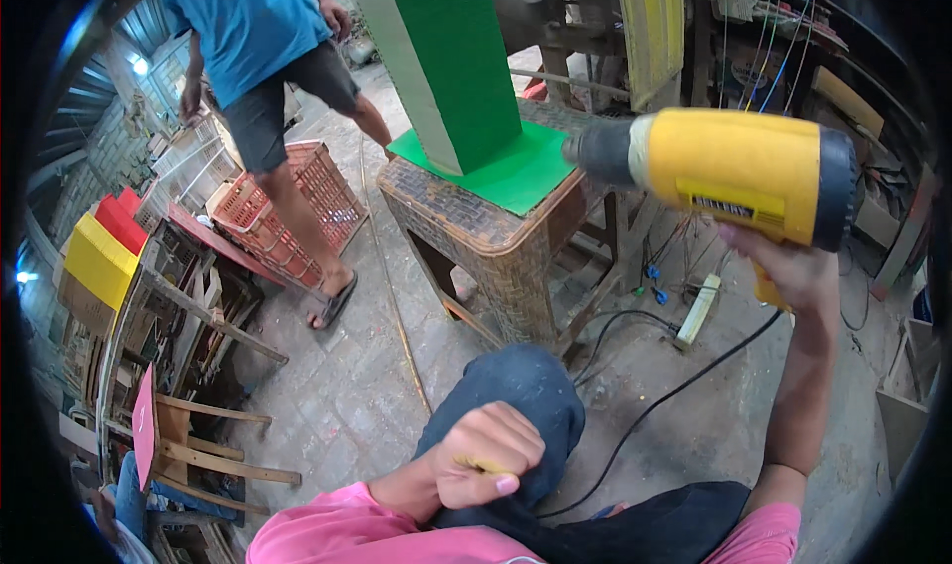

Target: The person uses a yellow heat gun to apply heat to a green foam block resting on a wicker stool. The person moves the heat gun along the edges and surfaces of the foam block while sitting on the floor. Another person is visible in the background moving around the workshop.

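Yellow heat gun is gripped by the right hand, nozzle aimed at the green box on the woven table. Left hand is fisted on the knee around something small and yellowish. Nozzle is best kept moving, cord kept slack.

Yellow-and-black heat gun, green box, brown woven table

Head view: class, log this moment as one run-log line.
right hand: holds yellow heat gun, nozzle toward green box | left hand: fisted on knee | box: on wicker table
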Action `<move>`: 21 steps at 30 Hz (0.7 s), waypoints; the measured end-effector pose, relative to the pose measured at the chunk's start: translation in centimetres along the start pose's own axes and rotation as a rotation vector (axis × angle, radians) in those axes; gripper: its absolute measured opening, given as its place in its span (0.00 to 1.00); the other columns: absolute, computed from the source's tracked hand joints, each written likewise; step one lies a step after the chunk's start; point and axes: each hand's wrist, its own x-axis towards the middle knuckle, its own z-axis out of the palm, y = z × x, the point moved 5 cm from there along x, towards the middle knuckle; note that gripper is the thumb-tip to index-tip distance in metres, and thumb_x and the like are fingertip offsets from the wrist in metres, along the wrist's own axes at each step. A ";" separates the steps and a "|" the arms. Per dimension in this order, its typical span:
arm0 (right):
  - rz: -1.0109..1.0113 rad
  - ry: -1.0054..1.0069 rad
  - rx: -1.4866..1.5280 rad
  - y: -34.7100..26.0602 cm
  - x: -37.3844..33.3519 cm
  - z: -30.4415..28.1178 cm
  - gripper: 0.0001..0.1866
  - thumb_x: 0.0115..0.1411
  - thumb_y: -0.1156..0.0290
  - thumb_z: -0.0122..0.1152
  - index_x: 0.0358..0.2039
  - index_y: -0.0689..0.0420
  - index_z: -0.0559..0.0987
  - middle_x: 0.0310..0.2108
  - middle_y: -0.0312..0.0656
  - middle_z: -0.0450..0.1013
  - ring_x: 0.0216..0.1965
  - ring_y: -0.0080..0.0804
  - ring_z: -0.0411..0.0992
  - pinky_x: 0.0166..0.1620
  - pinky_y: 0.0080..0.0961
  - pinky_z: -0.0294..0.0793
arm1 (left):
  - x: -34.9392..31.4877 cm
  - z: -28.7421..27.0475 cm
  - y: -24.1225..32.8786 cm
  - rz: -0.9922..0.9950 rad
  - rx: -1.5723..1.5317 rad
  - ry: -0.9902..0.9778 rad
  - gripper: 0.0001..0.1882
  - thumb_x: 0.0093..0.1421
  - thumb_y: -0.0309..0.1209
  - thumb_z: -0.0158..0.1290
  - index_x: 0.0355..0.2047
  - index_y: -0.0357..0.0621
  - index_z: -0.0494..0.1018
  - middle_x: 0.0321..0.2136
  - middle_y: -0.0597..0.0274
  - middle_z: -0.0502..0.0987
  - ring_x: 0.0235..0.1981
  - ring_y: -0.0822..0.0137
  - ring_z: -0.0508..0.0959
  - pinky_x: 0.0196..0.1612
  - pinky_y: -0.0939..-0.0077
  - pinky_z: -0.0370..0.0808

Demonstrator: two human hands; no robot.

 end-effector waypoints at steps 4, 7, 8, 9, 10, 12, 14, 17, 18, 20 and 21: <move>0.044 -0.082 -0.026 -1.3 -0.8 1.2 0.19 0.46 0.76 0.71 0.40 0.61 0.78 0.36 0.41 0.78 0.36 0.25 0.76 0.40 0.22 0.75 | 0.2 3.1 0.0 -0.046 -0.137 -0.228 0.20 0.59 0.27 0.42 0.11 0.39 0.51 0.12 0.56 0.53 0.12 0.54 0.59 0.18 0.63 0.52; 0.100 -0.096 -0.205 -1.5 -0.9 2.0 0.19 0.47 0.75 0.70 0.41 0.61 0.77 0.36 0.40 0.78 0.36 0.24 0.76 0.40 0.22 0.75 | 0.5 5.7 0.1 -0.055 0.012 -0.320 0.19 0.59 0.27 0.44 0.12 0.40 0.55 0.14 0.56 0.56 0.15 0.55 0.63 0.18 0.65 0.57; 0.107 -0.092 -0.212 -1.4 -0.9 2.1 0.19 0.47 0.75 0.70 0.41 0.61 0.77 0.37 0.39 0.78 0.36 0.24 0.76 0.40 0.22 0.75 | 1.1 6.0 0.5 -0.077 0.076 -0.377 0.18 0.58 0.27 0.46 0.12 0.40 0.58 0.14 0.56 0.59 0.16 0.56 0.65 0.19 0.65 0.60; 0.083 -0.092 -0.178 -1.5 -0.9 2.1 0.19 0.47 0.75 0.70 0.42 0.61 0.77 0.37 0.40 0.78 0.36 0.24 0.76 0.41 0.22 0.75 | 1.4 6.2 0.6 -0.099 0.141 -0.433 0.17 0.58 0.28 0.48 0.13 0.41 0.61 0.14 0.55 0.62 0.17 0.56 0.67 0.20 0.66 0.62; 0.059 -0.092 -0.143 -1.5 -0.9 2.2 0.20 0.47 0.76 0.70 0.42 0.61 0.77 0.37 0.40 0.78 0.37 0.24 0.76 0.41 0.22 0.75 | 1.3 6.2 0.5 -0.101 0.137 -0.428 0.17 0.58 0.28 0.47 0.13 0.41 0.60 0.14 0.55 0.61 0.17 0.56 0.67 0.20 0.66 0.62; 0.011 -0.077 -0.081 -1.7 -0.9 2.2 0.20 0.47 0.76 0.70 0.42 0.61 0.77 0.38 0.41 0.77 0.38 0.25 0.76 0.42 0.22 0.75 | 1.0 6.3 0.4 -0.105 0.133 -0.416 0.17 0.58 0.27 0.46 0.13 0.41 0.59 0.15 0.56 0.60 0.17 0.56 0.66 0.20 0.65 0.62; -0.039 -0.041 -0.027 -1.8 -0.9 2.1 0.20 0.47 0.76 0.70 0.43 0.62 0.77 0.38 0.41 0.77 0.39 0.25 0.75 0.42 0.21 0.74 | 0.9 6.3 0.3 -0.121 0.133 -0.419 0.17 0.58 0.27 0.46 0.13 0.40 0.59 0.15 0.55 0.60 0.17 0.56 0.66 0.21 0.64 0.62; -0.143 0.007 -0.023 -2.0 -0.8 1.6 0.21 0.47 0.77 0.70 0.43 0.61 0.76 0.38 0.42 0.77 0.39 0.27 0.76 0.42 0.21 0.75 | 0.8 6.2 0.3 -0.146 0.136 -0.432 0.16 0.57 0.27 0.47 0.13 0.40 0.59 0.15 0.54 0.60 0.18 0.55 0.66 0.21 0.63 0.62; -0.128 0.031 0.006 -2.0 -0.8 1.5 0.20 0.47 0.77 0.70 0.43 0.61 0.76 0.38 0.42 0.77 0.39 0.27 0.76 0.42 0.21 0.75 | 0.8 6.2 0.3 -0.153 0.136 -0.439 0.16 0.57 0.26 0.47 0.13 0.40 0.60 0.15 0.54 0.61 0.18 0.54 0.66 0.21 0.63 0.62; -0.105 0.085 0.037 -2.2 -0.8 1.5 0.19 0.48 0.77 0.69 0.42 0.62 0.76 0.37 0.42 0.77 0.37 0.27 0.75 0.41 0.21 0.75 | 0.7 6.2 0.1 -0.167 0.163 -0.448 0.16 0.56 0.28 0.48 0.13 0.40 0.61 0.15 0.53 0.63 0.18 0.54 0.68 0.21 0.63 0.63; -0.098 0.115 0.040 -2.3 -0.8 1.4 0.19 0.48 0.77 0.69 0.42 0.62 0.76 0.36 0.42 0.77 0.35 0.27 0.75 0.39 0.21 0.75 | 0.7 6.1 -0.1 -0.173 0.175 -0.453 0.16 0.56 0.29 0.48 0.12 0.41 0.62 0.15 0.53 0.64 0.18 0.53 0.69 0.21 0.62 0.64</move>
